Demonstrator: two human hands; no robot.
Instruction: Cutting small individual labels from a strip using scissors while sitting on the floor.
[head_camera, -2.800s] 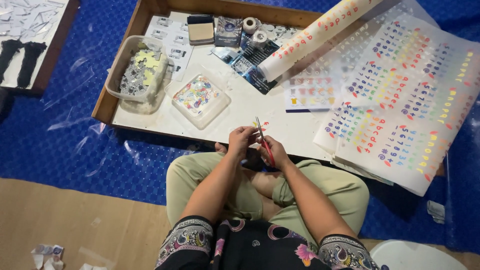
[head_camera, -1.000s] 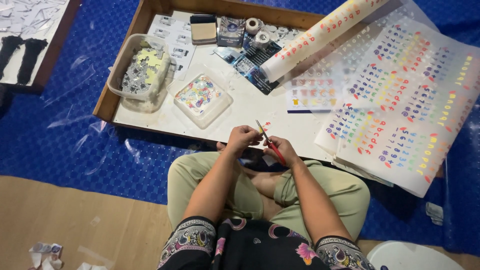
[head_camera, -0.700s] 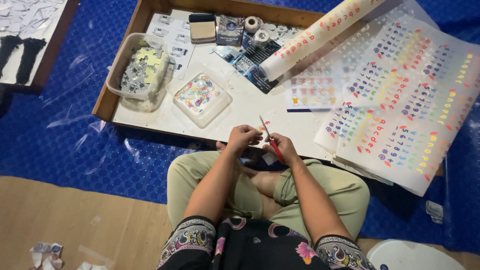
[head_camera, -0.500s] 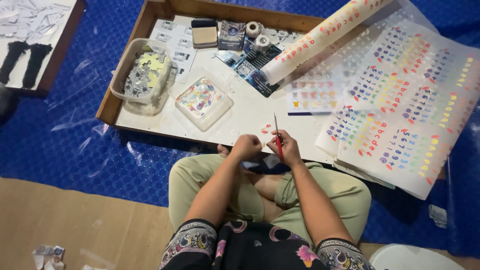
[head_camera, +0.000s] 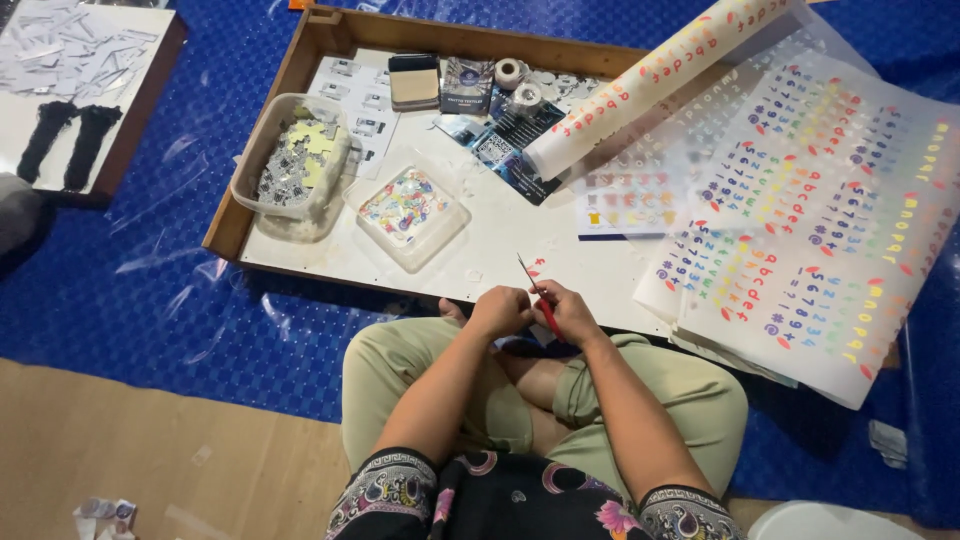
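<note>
Sitting: person cross-legged on blue mat (head_camera: 120, 290), knees against low wooden tray (head_camera: 232, 212).
Far left, 10 o'clock: second board (head_camera: 130, 130) with grey paper scraps and two black strips.
Tray, left end: clear tub (head_camera: 290, 165) of grey and yellow cutouts; at its 4 o'clock, a square clear box (head_camera: 405, 210) of coloured pieces.
Tray, 12 o'clock: tape rolls (head_camera: 510, 72), small cards.
Left hand (head_camera: 497, 310): fingers curled tight, pinching something small; cannot tell what.
Right hand (head_camera: 570, 312): fingers closed around red-handled tool (head_camera: 538, 297), thin tip pointing to 11 o'clock, over tray edge.
Hands: touching, just above lap.
Right, 2 o'clock: rolled sheet (head_camera: 650, 85); flat sticker sheets (head_camera: 820, 220) of coloured letters and numbers, overlapping.
</note>
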